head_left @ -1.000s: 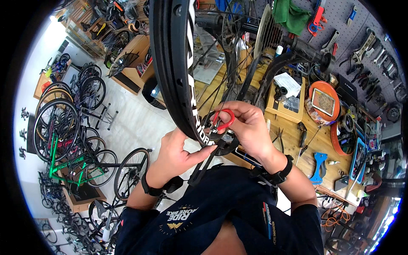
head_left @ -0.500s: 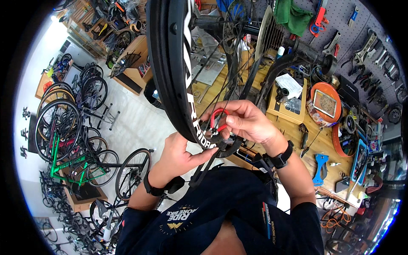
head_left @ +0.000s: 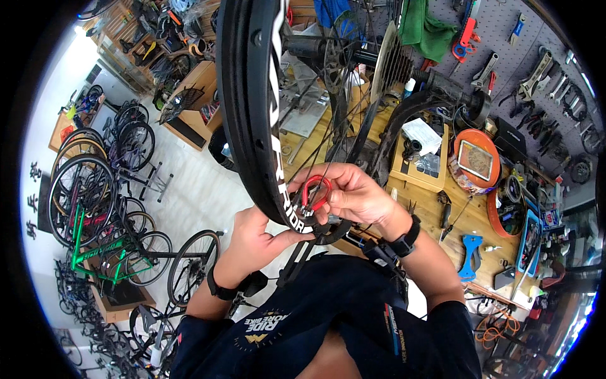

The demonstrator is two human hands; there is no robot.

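Note:
A black bicycle wheel rim (head_left: pixel 243 107) with white lettering rises in front of me, its thin spokes running to a hub and cassette at the upper right. My right hand (head_left: pixel 363 197) pinches a red ring-shaped spoke wrench (head_left: pixel 306 188) among the spokes, close to the rim's lower end. Just how the wrench sits on a spoke nipple is too small to tell. My left hand (head_left: pixel 252 243) grips the lower rim from the left, its thumb pointing right along the rim and its other fingers hidden behind.
Black stand arms (head_left: pixel 404 117) flank the wheel above a wooden workbench (head_left: pixel 429 211). On the bench are a cardboard box (head_left: pixel 413 167), an orange round tray (head_left: pixel 464 142) and a blue tool (head_left: pixel 470 256). Tools hang on a grey pegboard (head_left: pixel 499 38). Several bicycles (head_left: pixel 104 246) stand at left.
My right hand and the red spoke wrench have shifted slightly left and down, and the wrench shows more as a ring. My left hand has stayed on the rim as the view moved slightly.

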